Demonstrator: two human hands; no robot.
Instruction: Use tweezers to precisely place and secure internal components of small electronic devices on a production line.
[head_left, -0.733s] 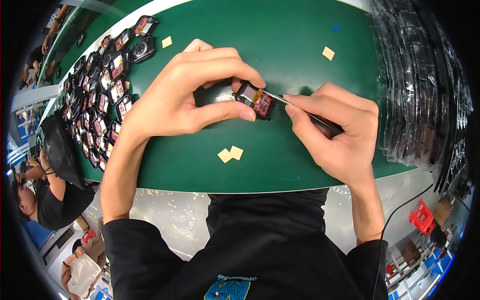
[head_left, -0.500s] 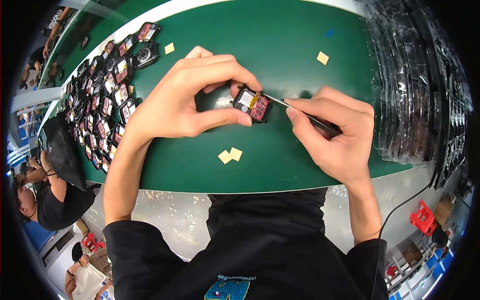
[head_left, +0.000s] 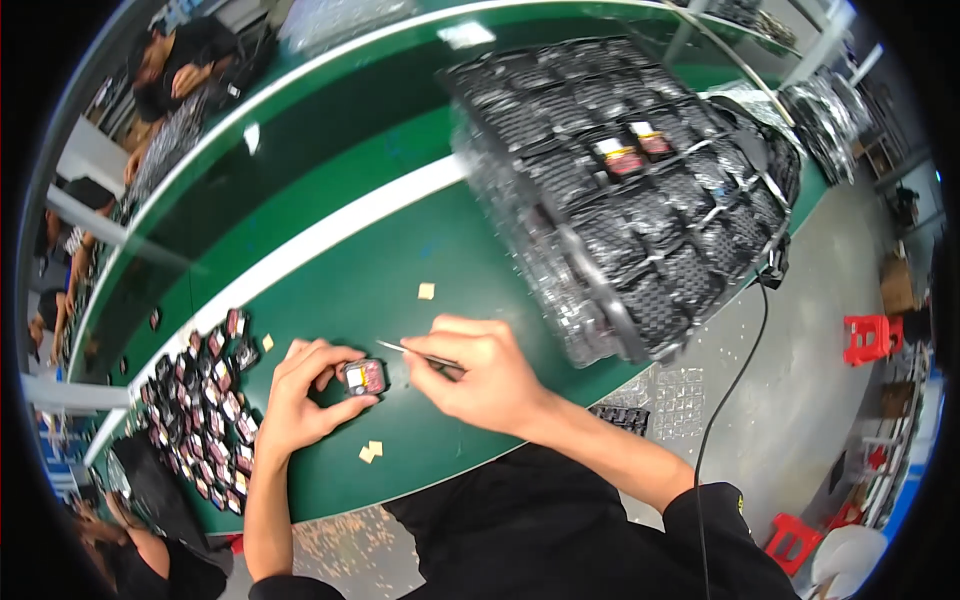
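One tool (head_left: 392, 346), nearly sideways, tip leftward

This looks like the assembly floor of an electronics factory or workshop: a long green tabletop (head_left: 340, 295) with a white strip (head_left: 380, 207) running along it carries a dense heap of small, near-identical electronic units (head_left: 205, 410), red circuit boards showing, and a large stack of black compartment trays (head_left: 690, 217). Other people are along the line, with one person (head_left: 205, 50) at the upper left and a co-worker (head_left: 185, 575) at the lower left. Red plastic stools (head_left: 872, 340) stand on a grey floor (head_left: 800, 275), where pale scraps (head_left: 350, 552) lie scattered near the tabletop's edge.
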